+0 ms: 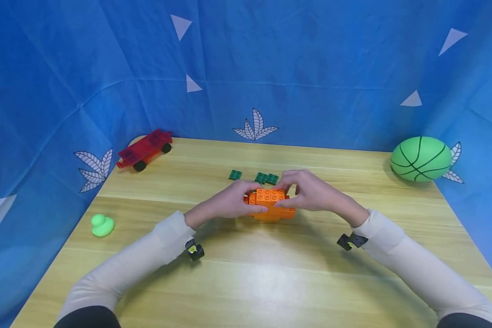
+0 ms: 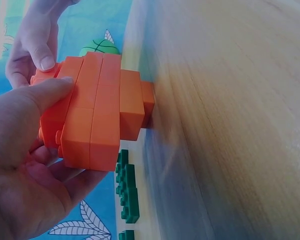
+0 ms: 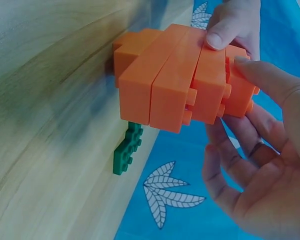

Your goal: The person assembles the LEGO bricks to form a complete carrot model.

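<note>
An orange toy-brick build (image 1: 271, 212) stands on the table in front of the person, several layers high, with studs showing on top. From the left, my left hand (image 1: 237, 200) grips it, thumb along the near face and fingers behind. My right hand (image 1: 311, 190) holds the upper layers from the other side, pinching between thumb and fingers. Its thumb (image 3: 270, 80) lies against a top brick in the right wrist view. In the left wrist view the build (image 2: 95, 110) is wide in the middle and narrower toward the table.
Several flat green bricks (image 1: 261, 177) lie just behind the build. A red toy car (image 1: 146, 148) is at the back left, a light green rubber duck (image 1: 102, 225) at the left edge. A green ball (image 1: 420, 159) sits back right. Blue cloth (image 1: 311, 54) stands behind the wooden table (image 1: 270, 287).
</note>
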`<state>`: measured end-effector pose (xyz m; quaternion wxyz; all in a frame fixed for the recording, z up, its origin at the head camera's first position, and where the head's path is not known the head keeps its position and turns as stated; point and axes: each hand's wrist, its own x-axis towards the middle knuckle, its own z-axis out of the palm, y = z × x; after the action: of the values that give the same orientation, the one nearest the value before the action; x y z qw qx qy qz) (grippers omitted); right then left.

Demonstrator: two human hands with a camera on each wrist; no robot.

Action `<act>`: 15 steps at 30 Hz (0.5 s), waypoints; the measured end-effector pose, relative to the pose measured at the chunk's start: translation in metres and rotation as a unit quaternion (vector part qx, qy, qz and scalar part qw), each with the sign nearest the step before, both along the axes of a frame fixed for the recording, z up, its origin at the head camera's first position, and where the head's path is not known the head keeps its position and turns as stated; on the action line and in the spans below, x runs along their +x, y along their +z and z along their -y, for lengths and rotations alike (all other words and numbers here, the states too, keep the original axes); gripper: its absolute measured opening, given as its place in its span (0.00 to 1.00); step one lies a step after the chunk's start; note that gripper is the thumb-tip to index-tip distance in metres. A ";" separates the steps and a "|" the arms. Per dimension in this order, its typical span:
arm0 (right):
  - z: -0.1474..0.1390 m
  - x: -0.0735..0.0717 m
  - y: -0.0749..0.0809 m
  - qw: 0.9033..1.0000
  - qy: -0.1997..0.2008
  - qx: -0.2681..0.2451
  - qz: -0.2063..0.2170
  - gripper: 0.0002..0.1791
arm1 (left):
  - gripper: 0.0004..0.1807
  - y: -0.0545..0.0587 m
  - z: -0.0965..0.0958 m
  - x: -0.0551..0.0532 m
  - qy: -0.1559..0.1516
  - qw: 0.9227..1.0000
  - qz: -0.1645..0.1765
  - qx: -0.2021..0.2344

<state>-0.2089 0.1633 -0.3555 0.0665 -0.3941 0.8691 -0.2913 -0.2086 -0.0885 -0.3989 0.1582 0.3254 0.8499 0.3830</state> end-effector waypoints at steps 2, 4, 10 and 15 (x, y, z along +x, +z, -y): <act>0.001 0.001 0.001 1.000 -0.002 0.001 0.006 0.14 | 0.16 0.000 0.000 0.000 0.001 1.000 0.002 0.000; 0.001 0.002 0.002 1.000 -0.002 0.003 0.010 0.14 | 0.17 0.000 0.000 0.001 0.002 1.000 0.003 -0.001; 0.002 0.001 0.005 1.000 -0.001 0.012 0.013 0.13 | 0.18 0.000 0.000 0.001 0.002 1.000 0.003 0.002; 0.002 0.000 0.005 1.000 0.002 0.022 0.019 0.12 | 0.18 -0.001 -0.001 0.001 0.001 1.000 0.000 0.002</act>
<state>-0.2086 0.1611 -0.3506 0.0920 -0.3886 0.8731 -0.2798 -0.2074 -0.0879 -0.3997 0.1568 0.3249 0.8497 0.3845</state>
